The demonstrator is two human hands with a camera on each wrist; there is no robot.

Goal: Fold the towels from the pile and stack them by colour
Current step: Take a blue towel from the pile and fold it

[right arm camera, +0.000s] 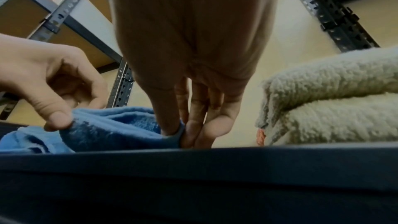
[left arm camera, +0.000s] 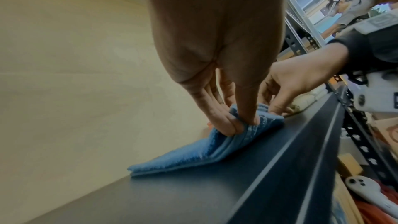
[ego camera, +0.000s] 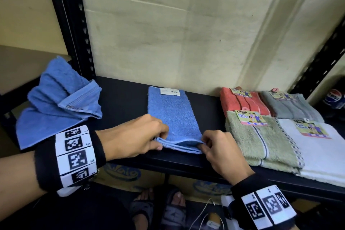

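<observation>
"Face Towel" on green towel's card tag [ego camera: 252, 117], same on white towel's tag [ego camera: 311, 129], "PEPSI" on bottle [ego camera: 334, 98], "L3", "L4" on left wristband [ego camera: 76, 153]

On my left wrist [ego camera: 70, 157] I wear a wide black band carrying white square tiles printed with black coded patterns, small labels L3 and L4 beside two of them. My right wrist [ego camera: 265, 205] has the same black band and tiles. Both hands are bare, and grey slide sandals [ego camera: 173, 209] cover my feet.
</observation>
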